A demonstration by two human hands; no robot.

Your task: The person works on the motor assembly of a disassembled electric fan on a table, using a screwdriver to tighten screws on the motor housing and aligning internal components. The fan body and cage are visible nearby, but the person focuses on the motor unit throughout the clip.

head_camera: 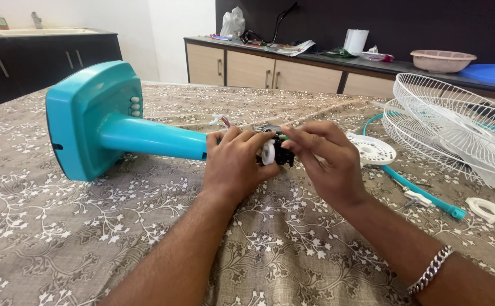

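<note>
Item: teal fan stand (105, 122), lying on its side on a table covered by a grey-brown floral cloth (60, 238). Square base at 9 o'clock, neck running toward centre.

Item: small black motor assembly (278, 152) with a white round part (268, 153), at the end of the neck, centre of view. Loose wires (220, 120) show just behind it, toward 11 o'clock.

Left hand (233, 164): wrapped around the end of the neck and the assembly, fingers curled over the top, thumb pressed by the white part.

Right hand (324, 161): fingertips pinching the assembly from its 3 o'clock side, fingers drawn together. A silver chain bracelet (431, 271) sits on that wrist.

Nearby, 3 o'clock: white perforated disc (372, 150) just beside the right hand; teal cable (423, 192) with a white clip; white ring (488, 209); two white wire fan guards (457, 124) stacked at 2 o'clock.

Background, 12 to 1 o'clock: wooden cabinet counter (292, 65) bearing a plastic bag, papers, a pink basin (443, 59) and a blue lid (494, 73).
</note>
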